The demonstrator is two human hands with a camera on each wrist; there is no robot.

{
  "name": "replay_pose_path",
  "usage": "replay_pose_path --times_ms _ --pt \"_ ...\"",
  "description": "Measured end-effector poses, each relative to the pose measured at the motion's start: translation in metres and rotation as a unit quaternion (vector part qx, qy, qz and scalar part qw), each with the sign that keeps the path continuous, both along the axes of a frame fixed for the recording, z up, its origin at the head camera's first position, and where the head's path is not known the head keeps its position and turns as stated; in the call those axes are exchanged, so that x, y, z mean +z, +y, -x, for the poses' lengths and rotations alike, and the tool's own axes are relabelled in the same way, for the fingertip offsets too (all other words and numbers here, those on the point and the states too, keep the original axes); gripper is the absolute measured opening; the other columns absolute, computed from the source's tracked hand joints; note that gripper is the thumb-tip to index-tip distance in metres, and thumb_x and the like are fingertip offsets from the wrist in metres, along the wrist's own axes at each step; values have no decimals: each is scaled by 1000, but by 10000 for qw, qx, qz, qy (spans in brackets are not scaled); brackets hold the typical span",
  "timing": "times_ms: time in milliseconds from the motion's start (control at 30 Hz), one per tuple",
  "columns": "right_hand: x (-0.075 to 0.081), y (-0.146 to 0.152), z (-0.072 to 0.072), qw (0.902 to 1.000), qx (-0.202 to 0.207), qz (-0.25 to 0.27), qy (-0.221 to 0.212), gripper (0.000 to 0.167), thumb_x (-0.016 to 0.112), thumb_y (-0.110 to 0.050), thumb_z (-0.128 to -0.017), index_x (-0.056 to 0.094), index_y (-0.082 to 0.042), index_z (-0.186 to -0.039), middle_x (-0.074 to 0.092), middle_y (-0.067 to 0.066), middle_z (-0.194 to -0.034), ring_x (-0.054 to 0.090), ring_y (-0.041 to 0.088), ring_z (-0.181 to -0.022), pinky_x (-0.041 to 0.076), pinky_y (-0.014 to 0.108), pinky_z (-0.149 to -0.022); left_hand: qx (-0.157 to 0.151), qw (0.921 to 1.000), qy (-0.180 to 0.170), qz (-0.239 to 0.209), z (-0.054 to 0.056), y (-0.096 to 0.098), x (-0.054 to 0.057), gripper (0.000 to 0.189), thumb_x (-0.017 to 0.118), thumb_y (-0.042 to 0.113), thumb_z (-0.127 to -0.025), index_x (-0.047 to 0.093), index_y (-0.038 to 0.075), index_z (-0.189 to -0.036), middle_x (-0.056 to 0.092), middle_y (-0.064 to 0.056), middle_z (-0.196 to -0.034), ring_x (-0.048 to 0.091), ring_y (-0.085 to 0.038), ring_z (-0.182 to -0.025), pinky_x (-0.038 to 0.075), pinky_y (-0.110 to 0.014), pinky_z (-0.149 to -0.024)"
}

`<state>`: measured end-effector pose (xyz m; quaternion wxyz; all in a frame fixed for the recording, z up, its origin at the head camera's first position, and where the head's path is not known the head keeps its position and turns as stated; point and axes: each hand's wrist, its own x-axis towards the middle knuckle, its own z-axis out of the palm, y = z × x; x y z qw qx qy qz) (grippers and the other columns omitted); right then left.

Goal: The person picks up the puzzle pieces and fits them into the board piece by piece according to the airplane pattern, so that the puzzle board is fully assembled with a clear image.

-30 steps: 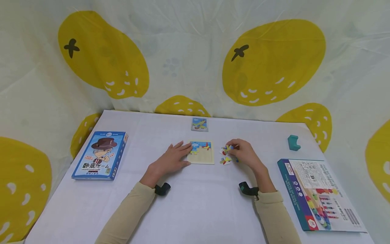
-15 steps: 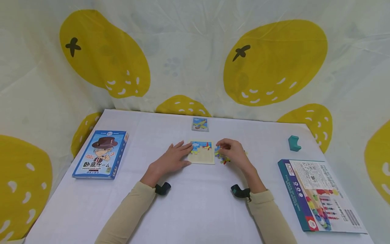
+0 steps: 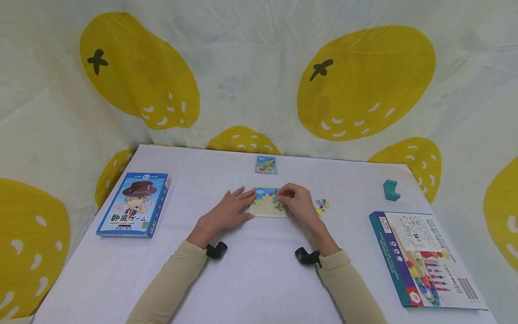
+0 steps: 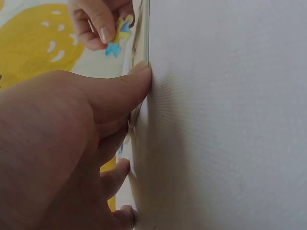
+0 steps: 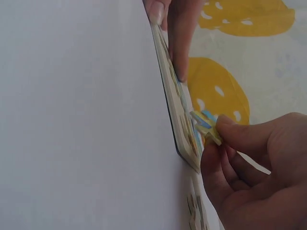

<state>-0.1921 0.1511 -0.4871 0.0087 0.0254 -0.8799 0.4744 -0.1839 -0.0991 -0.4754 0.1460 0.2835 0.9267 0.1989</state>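
Puzzle piece (image 5: 207,125), pinched

Located over the board (image 3: 267,210), right side; tilted, free end leftward, long axis unclear. My right fingers (image 5: 213,167): clamped on the piece, thumb opposing. My left fingers (image 4: 114,181): apart, touching the board's left edge.

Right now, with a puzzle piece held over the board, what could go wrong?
The right hand pinches the puzzle piece between thumb and fingers, so it might slip. Lowered off-angle, it could knock the placed pieces loose. The board may slide if the left hand leaves its left edge.
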Motion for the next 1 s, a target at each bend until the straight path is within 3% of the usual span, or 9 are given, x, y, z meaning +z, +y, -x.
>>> replay_pose_path --times_ms 333,767,1000 --pt "-4 -19 4 9995 -280 145 -40 6 76 -10 -85 71 -8 -87 66 8 -81 61 18 -70 51 23 -59 37 10000 -14 7 1 0 -2 68 62 39 -97 33 19 -156 28 5 -164 14 -30 -156 11 -64 -122" --pt "0 -30 7 9997 -167 -155 -72 3 72 -5 -86 72 -3 -88 68 9 -77 61 12 -62 48 22 -58 -1 9999 131 13 2 -1 -4 68 62 40 -97 35 19 -155 30 4 -164 17 -30 -155 13 -64 -121" --pt "1 -36 8 9978 -252 -594 -159 3 71 -6 -87 72 -4 -89 67 7 -77 60 16 -69 45 25 -64 21 9996 242 124 3 1 -6 67 61 41 -97 35 21 -155 31 5 -163 19 -28 -155 16 -63 -121"
